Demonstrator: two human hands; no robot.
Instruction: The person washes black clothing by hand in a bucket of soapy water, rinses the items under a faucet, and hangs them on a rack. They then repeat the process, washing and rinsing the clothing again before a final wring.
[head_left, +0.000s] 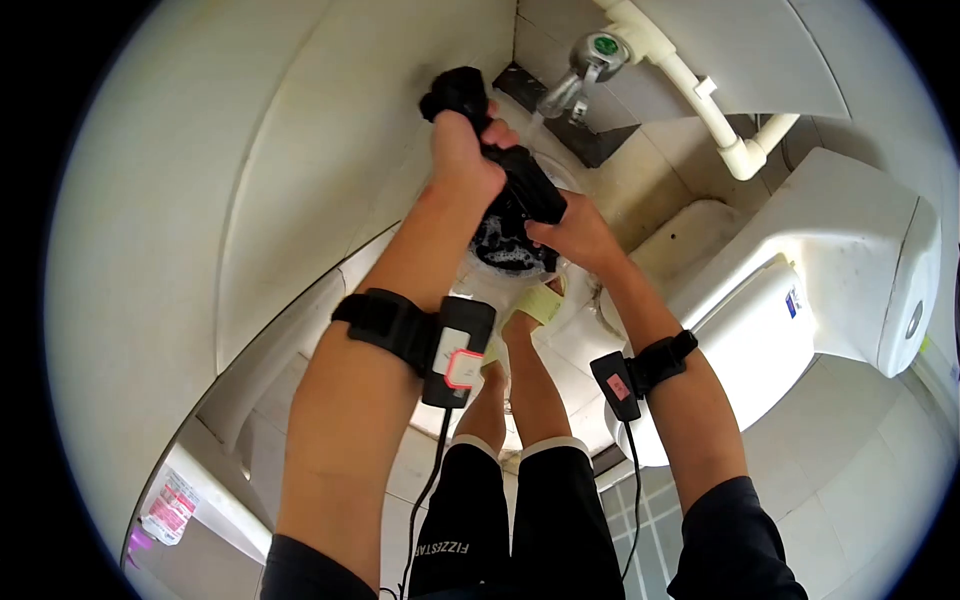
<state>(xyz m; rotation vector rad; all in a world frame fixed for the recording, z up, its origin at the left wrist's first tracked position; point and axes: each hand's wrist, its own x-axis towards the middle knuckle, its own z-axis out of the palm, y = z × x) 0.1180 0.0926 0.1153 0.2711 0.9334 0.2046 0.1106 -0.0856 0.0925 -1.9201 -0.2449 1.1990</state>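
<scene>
A bunched black cloth [530, 183], perhaps a garment, stretches between my two hands above a basin. My left hand [468, 150] is closed around its upper part, and a wad of the cloth sticks out past my fingers. Lower down, my right hand [578, 230] grips the other end near the basin's right side. The round pale basin [566, 176] stands on the floor, holding dark fabric in water with white suds [500, 245]. Much of the basin is hidden behind the cloth and my hands.
A metal tap [580, 80] on the wall points down towards the basin, with a pale streak of water under it. White pipes [690, 85] run to its right. A white toilet [760, 340] stands at the right, and a smooth pale panel [230, 170] rises at the left.
</scene>
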